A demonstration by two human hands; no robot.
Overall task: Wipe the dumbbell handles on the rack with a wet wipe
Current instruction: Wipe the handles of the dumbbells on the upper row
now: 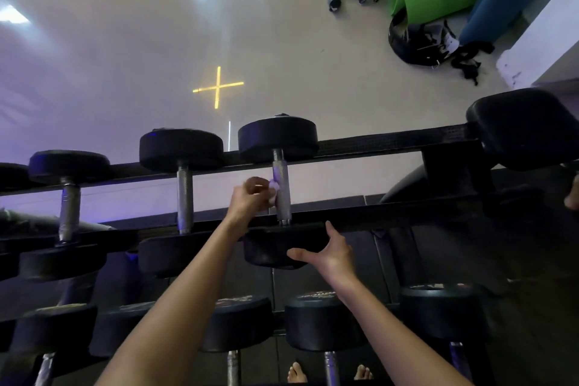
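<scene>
One slip risk: left hand (250,200) only pinched the wet wipe (273,189) at the handle (282,178); right hand (326,252) spread on the near head (269,252).

Only a white corner of the wet wipe (273,188) shows past the left hand (250,199), whose curled fingers hide the rest against a dumbbell handle (282,178). The bottom edge cuts off two bare feet (297,373) and the lower-tier handles (331,368). The right edge crops the largest dumbbell (526,128), and the left edge crops another dumbbell head (9,175). Printing on the lower dumbbell heads (315,295) is too blurred to read.
</scene>
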